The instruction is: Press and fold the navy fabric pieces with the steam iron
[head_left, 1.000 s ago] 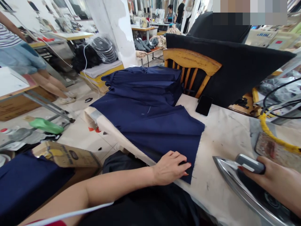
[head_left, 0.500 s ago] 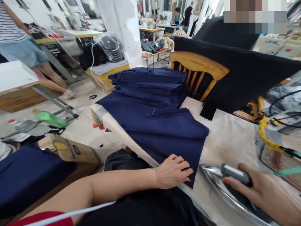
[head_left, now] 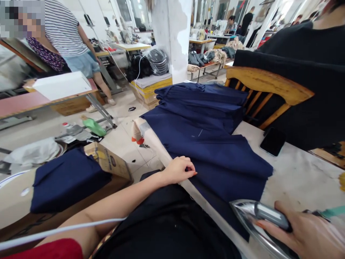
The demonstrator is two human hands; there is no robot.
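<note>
A wooden chair [head_left: 272,86] stands at the far side of the cloth-covered table [head_left: 299,172], with a person in black [head_left: 299,43] just beyond it. A dark phone [head_left: 273,141] lies on the table near the chair. Down on the left is a cardboard box [head_left: 118,165] with navy cloth [head_left: 67,180] over it, and farther off a green bottle [head_left: 94,126] and a person in a striped top [head_left: 66,30]. A white cord [head_left: 61,230] crosses in front of the left arm. The navy fabric [head_left: 212,158] lies spread on the table, reaching from the 2 hands towards the chair, bunched at its far end. The left hand [head_left: 180,169] is at its near edge; the iron [head_left: 248,212] overlaps its right end, hiding part of the border. The left arm reaches up from the lower left, fingers curled; whether they pinch the fabric, I cannot tell. The right hand [head_left: 302,226], coming from the lower right, grasps the iron's grey handle, the tip pointing left
</note>
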